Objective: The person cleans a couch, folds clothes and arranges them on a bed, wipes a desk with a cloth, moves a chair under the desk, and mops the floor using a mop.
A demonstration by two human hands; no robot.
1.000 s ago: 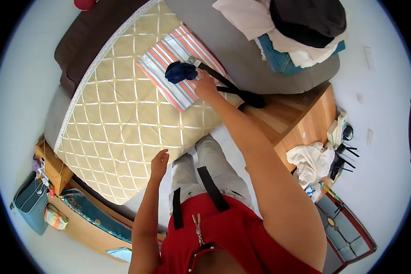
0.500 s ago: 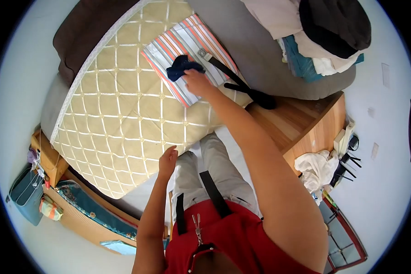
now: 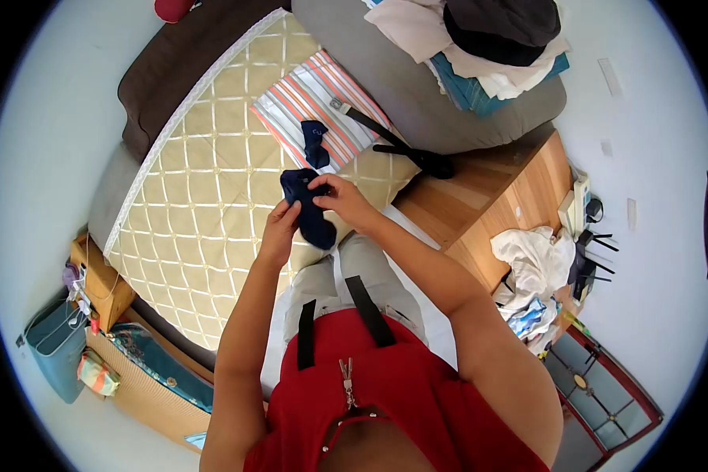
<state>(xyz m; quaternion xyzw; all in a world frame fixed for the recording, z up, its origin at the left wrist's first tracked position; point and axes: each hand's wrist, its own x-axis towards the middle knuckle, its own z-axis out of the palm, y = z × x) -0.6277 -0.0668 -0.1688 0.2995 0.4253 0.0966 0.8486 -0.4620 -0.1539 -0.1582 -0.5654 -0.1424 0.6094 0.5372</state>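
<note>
A navy sock (image 3: 315, 223) hangs between my two hands, above the near edge of the quilted cover. My left hand (image 3: 279, 228) pinches its left side, and my right hand (image 3: 342, 198) grips it on the right near the top. A second navy sock (image 3: 315, 143) lies on the striped cloth (image 3: 287, 106), just beyond my hands. Across the right part of that cloth runs a black belt (image 3: 377, 126) with a metal buckle; its other end lies off the cloth to the right.
The beige quilted cover (image 3: 189, 212) spreads over a grey sofa (image 3: 354, 47). Folded clothes (image 3: 472, 79) with a dark hat (image 3: 503, 27) on top sit at upper right. A wooden cabinet (image 3: 519, 189) bears a white cloth (image 3: 531, 256) and a router. A blue bin (image 3: 55, 346) stands at left.
My right hand has lifted one sock off the striped cloth and drawn it back toward me. My left hand has risen to take hold of it too. The other sock stays on the cloth.
</note>
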